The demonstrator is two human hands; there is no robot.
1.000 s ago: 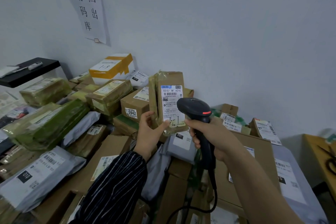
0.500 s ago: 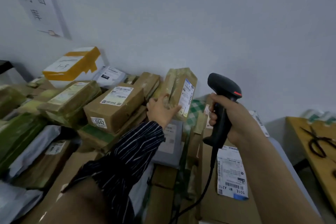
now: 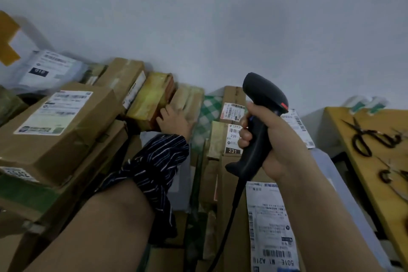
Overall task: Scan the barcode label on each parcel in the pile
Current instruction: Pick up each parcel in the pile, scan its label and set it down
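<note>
No longer holds the tape-wrapped parcel (image 3: 187, 100) up before the scanner (image 3: 265, 93). A second ago presented its label face-on to the scanner head at mid-frame; half a second ago carried it, tilted, toward the wall. Now has it lying at the back of the pile, centre of the frame, wedged between a yellowish parcel (image 3: 150, 99) on its left and a green checked packet (image 3: 208, 108) on its right, label out of sight.

Keeps the left grip (image 3: 174, 119) on the parcel's near end, striped sleeve (image 3: 159, 161) bunched at the wrist. Cannot tell whether closed round the parcel's edge or merely pressing on it, with the fingers hidden beyond the back of the hand.

Keeps the right grip (image 3: 278, 139) wrapped tight round the scanner's handle, head raised and turned toward the wall rather than at any label, cable trailing down to the lower edge.

Reads as one parcel scanned and put aside, with the rest of the pile outstanding. Nearest candidates, as a judgement:
- the parcel marked 231 (image 3: 233, 139), just left of the scanner handle, label already facing up
- the big carton (image 3: 66, 130) at left of frame, white label on top

Calls next for freeing the left grip and bringing the scanner head down onto a fresh barcode.

Off to the right, a yellow desk (image 3: 364, 172) with scissors (image 3: 364, 137), no part of the job.
</note>
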